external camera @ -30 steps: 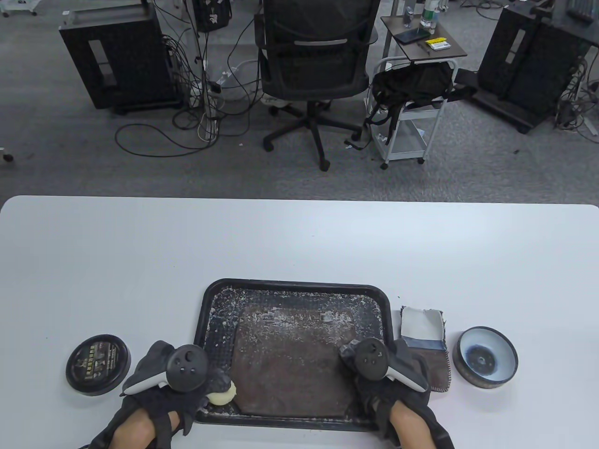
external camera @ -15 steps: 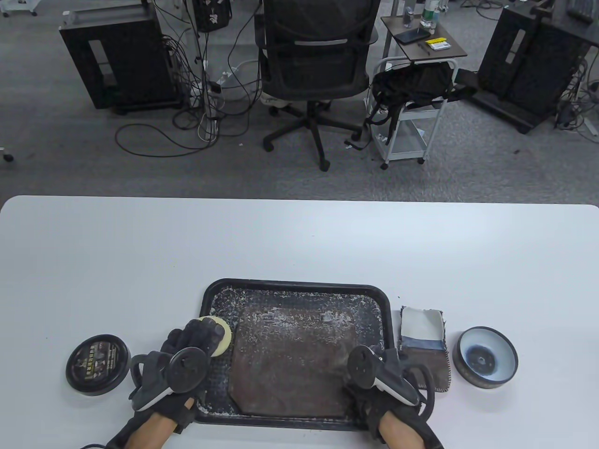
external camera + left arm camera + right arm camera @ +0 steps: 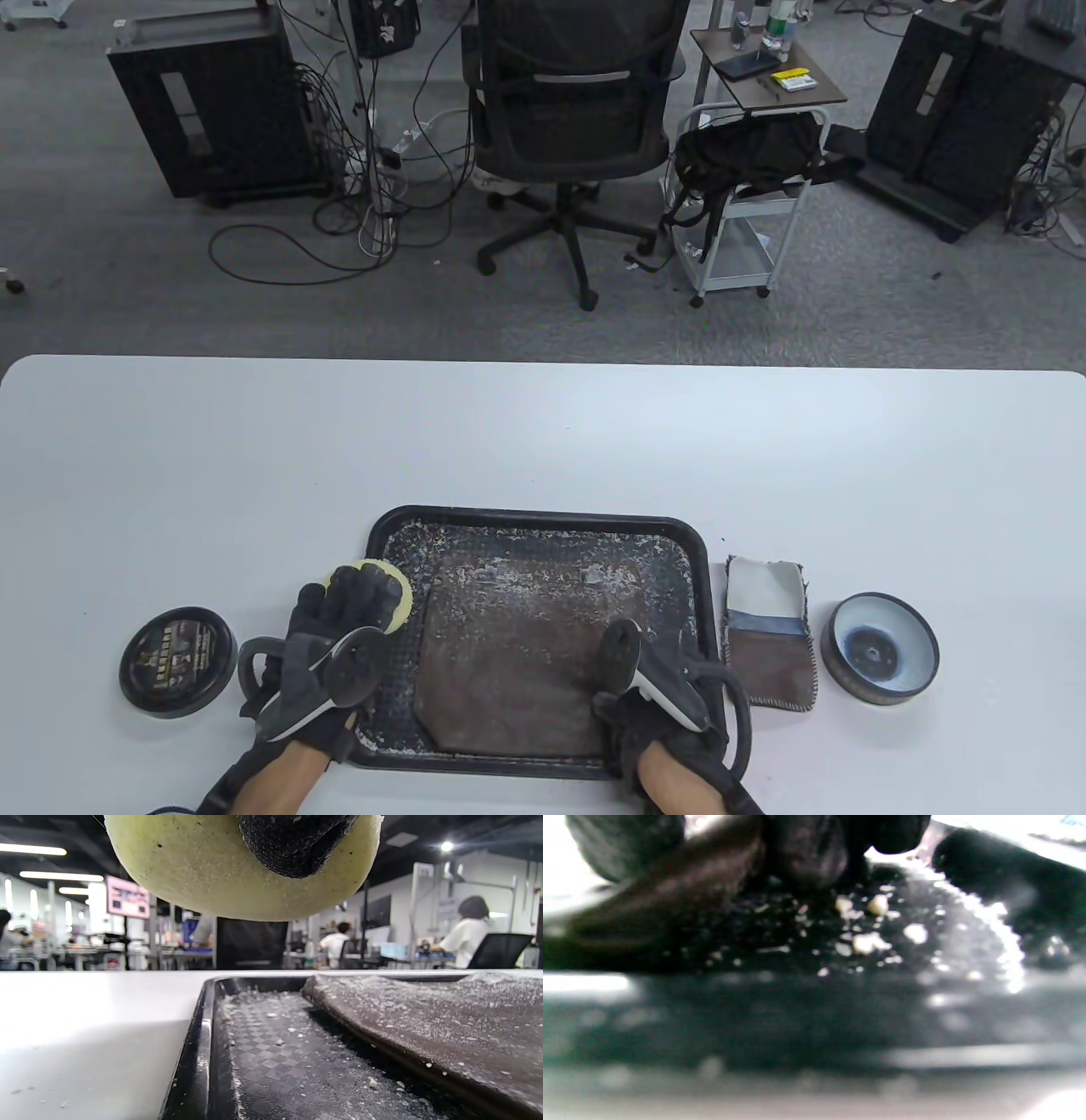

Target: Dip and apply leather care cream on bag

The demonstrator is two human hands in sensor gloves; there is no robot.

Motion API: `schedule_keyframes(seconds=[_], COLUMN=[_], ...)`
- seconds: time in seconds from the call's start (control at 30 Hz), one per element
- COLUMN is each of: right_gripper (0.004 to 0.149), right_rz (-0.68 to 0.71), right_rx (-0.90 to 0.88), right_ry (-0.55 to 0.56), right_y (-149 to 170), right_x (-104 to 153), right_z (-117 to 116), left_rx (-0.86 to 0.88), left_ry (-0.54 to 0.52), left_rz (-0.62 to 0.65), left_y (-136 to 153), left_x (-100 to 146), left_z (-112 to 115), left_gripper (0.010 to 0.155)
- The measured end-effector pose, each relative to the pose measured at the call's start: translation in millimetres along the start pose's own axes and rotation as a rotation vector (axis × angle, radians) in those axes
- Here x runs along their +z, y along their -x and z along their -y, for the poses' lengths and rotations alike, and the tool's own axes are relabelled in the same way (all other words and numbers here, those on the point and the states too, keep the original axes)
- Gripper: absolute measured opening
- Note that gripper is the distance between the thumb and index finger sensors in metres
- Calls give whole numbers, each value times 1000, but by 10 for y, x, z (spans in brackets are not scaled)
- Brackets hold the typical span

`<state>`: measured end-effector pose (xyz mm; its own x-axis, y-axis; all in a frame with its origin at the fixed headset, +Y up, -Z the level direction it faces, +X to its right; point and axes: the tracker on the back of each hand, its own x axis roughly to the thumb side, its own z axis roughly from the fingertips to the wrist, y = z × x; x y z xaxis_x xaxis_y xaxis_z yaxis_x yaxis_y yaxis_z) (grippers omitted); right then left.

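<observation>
Sponge (image 3: 392,592), round and yellow, gripped in left hand (image 3: 339,628) fingers, held above the tray's (image 3: 543,518) left edge, clear of the surface. Brown leather bag (image 3: 526,645) lies flat in the tray, flecked white. Right hand (image 3: 662,688) rests at the bag's near right corner; its grip can't be judged. Open cream tin (image 3: 882,649) sits far right, lid (image 3: 176,662) far left. Advice: pin the bag, work the cream in small circles.

Table view: high, looking steeply down toward 12 o'clock across the white table (image 3: 543,424) to the office floor. Left wrist view: near table height, level, close above the black tray (image 3: 203,1052), facing 12 o'clock. Right wrist view: blurred, seemingly pressed close to the tray's crumb-strewn floor. Shared by all three: the tray (image 3: 386,531).
</observation>
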<state>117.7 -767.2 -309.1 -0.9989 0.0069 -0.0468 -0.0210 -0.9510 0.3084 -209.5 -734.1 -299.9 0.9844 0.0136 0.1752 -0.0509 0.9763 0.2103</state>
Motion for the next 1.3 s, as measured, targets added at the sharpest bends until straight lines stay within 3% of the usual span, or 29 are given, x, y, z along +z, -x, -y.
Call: schedule_keyframes(seconds=[0.17, 0.5, 0.83, 1.3], right_gripper=[50, 42, 39, 41], right_rz=[55, 186, 127, -21], right_rx=[-58, -320, -304, -143], right_ry=[61, 250, 449, 807], right_y=[17, 264, 585, 1096], right_x=[29, 91, 192, 597], right_z=[92, 358, 621, 1024], left_rx=[-2, 3, 13, 34], left_ry=[6, -3, -1, -10], left_rz=[-10, -21, -36, -54], left_y=[35, 65, 86, 129], left_x=[6, 20, 44, 69], left_z=[5, -12, -11, -41], left_gripper=[56, 56, 56, 56])
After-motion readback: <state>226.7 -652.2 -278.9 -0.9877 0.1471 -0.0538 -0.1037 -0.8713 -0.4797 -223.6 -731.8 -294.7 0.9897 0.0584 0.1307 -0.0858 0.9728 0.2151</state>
